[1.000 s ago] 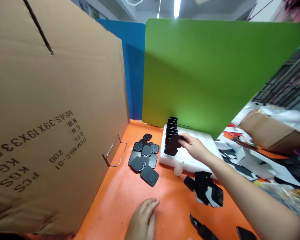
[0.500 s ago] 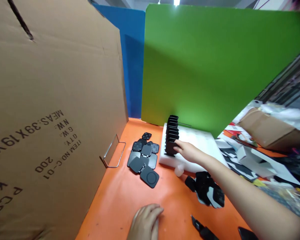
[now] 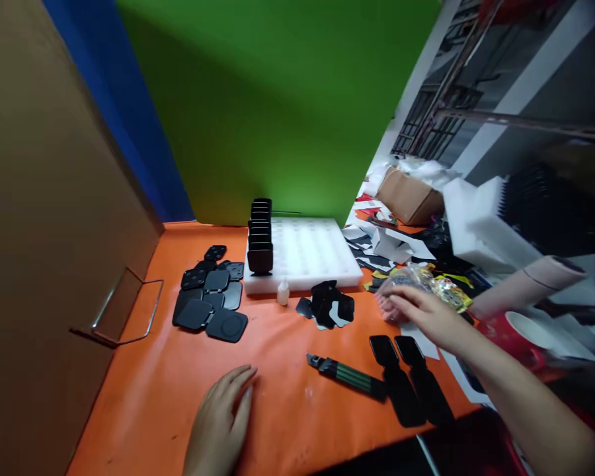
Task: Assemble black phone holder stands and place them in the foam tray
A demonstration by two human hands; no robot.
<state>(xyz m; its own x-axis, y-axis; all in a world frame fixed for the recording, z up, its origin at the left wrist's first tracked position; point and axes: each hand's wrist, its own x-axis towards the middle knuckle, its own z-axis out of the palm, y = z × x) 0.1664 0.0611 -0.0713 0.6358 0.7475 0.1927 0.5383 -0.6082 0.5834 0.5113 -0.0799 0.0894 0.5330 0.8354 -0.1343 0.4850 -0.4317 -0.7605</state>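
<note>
My left hand (image 3: 221,420) lies on the orange tabletop with its fingers stretched out and nothing in it. My right hand (image 3: 424,317) is over the right side, fingers apart, its fingertips over a clear plastic bag (image 3: 409,281); whether they touch the bag is unclear. Below that hand lie two black hinged panels (image 3: 401,390), side by side. A utility knife (image 3: 350,375) lies between the hands, blade toward the left. A row of black square plates (image 3: 260,254) stands upright along the left edge of a white foam block (image 3: 312,254).
Several black folding pads (image 3: 223,297) are piled at left, near a wire stand (image 3: 151,311) by the cardboard box (image 3: 39,264). A small white bottle (image 3: 283,293) and black cut pieces (image 3: 327,304) lie before the foam. Clutter, a cardboard tube (image 3: 530,287) and red mug (image 3: 510,337) fill the right.
My right hand has left the front plate on the foam block and moved right, over the plastic bag. The view has turned right and down. My left hand still rests on the table.
</note>
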